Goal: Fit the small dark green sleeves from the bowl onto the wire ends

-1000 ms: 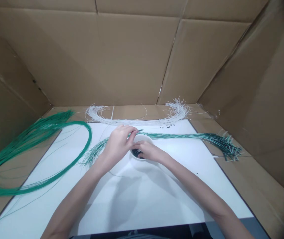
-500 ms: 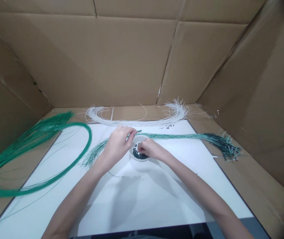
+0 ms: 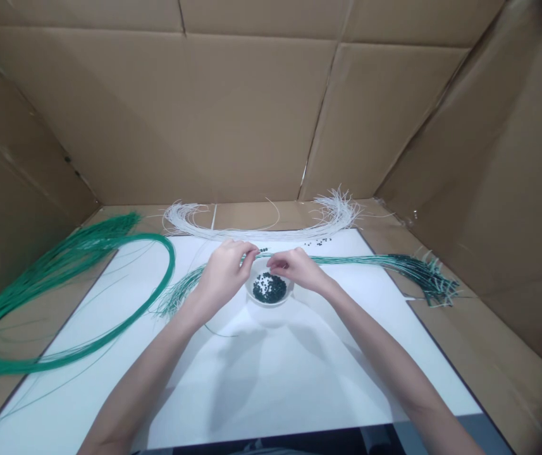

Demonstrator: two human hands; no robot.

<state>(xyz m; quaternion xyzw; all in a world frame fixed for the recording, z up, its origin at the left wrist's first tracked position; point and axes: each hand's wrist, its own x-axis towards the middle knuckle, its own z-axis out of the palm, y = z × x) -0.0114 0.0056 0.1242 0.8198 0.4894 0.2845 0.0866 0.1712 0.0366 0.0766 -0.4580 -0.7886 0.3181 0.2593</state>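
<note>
My left hand [image 3: 224,266] pinches a thin strand just above the far left side of a small white bowl. A short row of dark beads [image 3: 264,250] sits on the strand's end, sticking out to the right of the fingertips. Many small dark green beads [image 3: 274,289] lie in the white bowl [image 3: 291,291]. Over the bowl's far right rim, my right hand [image 3: 301,270] has its thumb and fingers pressed together, close to the strand's tip. Whatever is between those fingertips is too small to make out.
Behind the bowl runs a bundle of green strands [image 3: 346,260], beaded at its right end [image 3: 425,275]. A white strand bundle [image 3: 252,234] curves farther back, with loose beads [image 3: 319,242] nearby. A large green coil [image 3: 172,259] lies left. Cardboard walls [image 3: 261,114] enclose the white board [image 3: 346,392].
My right hand has lifted out of the beads in the bowl and moved up beside the strand's tip. My left hand stays almost still, pinching the strand.
</note>
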